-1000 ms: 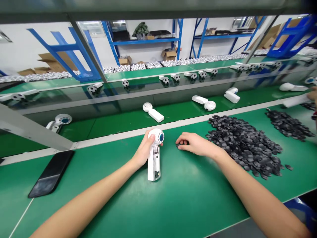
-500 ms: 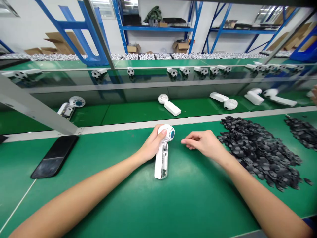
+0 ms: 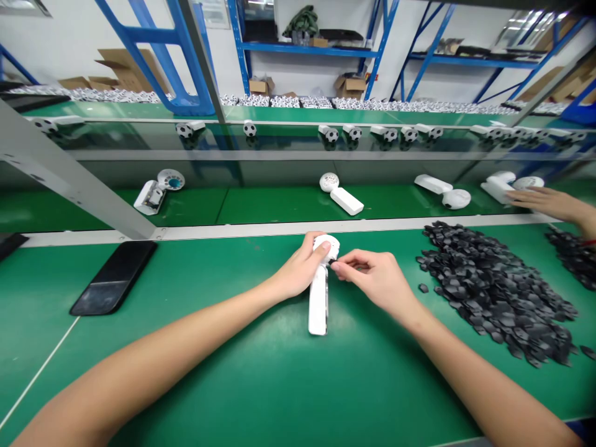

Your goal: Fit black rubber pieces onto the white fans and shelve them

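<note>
My left hand [image 3: 300, 270] grips the round head of a white handheld fan body [image 3: 319, 298] that stands on its edge on the green bench [image 3: 233, 372], handle pointing toward me. My right hand [image 3: 375, 276] is pinched on a small black piece [image 3: 332, 263] and presses it against the fan's head. A large pile of the same black pieces [image 3: 488, 288] lies just to the right of my right hand.
A black phone [image 3: 114, 276] lies at the left. Beyond a pale rail, a green belt carries more white fan bodies [image 3: 342, 194] [image 3: 158, 189] [image 3: 442, 190]. Another person's hand [image 3: 542, 200] reaches onto the belt at the far right, beside a second black pile [image 3: 575, 254].
My right hand lifted off the bench with a black piece and brought it left to the fan's head. My left hand turned the fan onto its edge. Another person's hand came in at the right.
</note>
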Demonstrator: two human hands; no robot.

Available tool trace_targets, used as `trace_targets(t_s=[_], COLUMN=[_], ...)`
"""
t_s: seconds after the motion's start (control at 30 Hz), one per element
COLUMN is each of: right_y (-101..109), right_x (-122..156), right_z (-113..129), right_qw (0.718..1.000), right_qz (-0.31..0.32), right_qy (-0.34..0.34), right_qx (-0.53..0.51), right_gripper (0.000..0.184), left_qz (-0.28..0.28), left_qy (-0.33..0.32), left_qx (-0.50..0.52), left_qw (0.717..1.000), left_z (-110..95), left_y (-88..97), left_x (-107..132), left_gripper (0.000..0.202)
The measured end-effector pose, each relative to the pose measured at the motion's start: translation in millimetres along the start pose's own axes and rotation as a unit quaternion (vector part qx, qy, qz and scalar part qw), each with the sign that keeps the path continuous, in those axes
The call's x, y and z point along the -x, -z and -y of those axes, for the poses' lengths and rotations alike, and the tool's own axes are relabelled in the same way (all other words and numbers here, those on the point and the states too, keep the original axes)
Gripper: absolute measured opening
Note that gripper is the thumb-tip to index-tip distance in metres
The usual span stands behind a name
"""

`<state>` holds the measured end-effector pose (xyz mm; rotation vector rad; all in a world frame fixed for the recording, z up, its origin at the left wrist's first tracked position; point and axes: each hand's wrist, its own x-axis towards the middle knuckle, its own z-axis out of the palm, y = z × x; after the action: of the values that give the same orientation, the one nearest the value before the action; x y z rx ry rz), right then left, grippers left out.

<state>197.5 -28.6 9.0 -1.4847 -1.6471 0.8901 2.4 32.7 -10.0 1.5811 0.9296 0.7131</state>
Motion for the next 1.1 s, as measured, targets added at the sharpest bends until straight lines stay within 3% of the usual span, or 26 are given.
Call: trace_targets(t_s=[0.13, 0.33, 0.57, 0.73, 0.83, 0.97, 1.03, 1.1], right_y=[-7, -7, -8, 1, 21, 75, 109, 138], right_x=[0, 0, -2, -6, -8, 7, 23, 43], right_z=[5, -2, -12, -9, -6, -15, -30, -50], right_qw=[0.997, 0.987, 0.975, 0.975, 0.973, 0.963, 0.939, 0.878], right_qz=[-0.032, -0.047, -0.031, 0.016, 0.001, -0.145, -0.245, -0.341], right_qy=[0.037, 0.062, 0.096, 0.143, 0.162, 0.142, 0.090, -0.009], right_qx=[0.066, 0.140, 0.196, 0.169, 0.162, 0.176, 0.225, 0.335], right_gripper=[0.021, 0.027, 0.019, 0.016, 0.023, 0.027, 0.034, 0.041], left_qz=[0.020, 0.063, 0.057, 0.053, 0.047, 0.040, 0.061, 0.087], left_qy=[-0.009, -0.019, -0.054, -0.059, -0.030, -0.022, -0.017, -0.014], left_qx=[-0.031, -0.068, -0.070, -0.006, -0.003, -0.022, -0.023, -0.031], left_qw=[0.999, 0.996, 0.994, 0.997, 0.998, 0.999, 0.998, 0.996], left_z=[-3, -4, -1, 3, 5, 3, 1, 1], left_y=[-1.9, -1.7, -1.4, 5.2, 11.2, 17.8, 18.9, 18.6], left_x=[3, 6, 2, -5, -6, -3, -1, -2], left_gripper=[0.055, 0.083, 0.072, 0.063, 0.061, 0.056, 0.055, 0.056])
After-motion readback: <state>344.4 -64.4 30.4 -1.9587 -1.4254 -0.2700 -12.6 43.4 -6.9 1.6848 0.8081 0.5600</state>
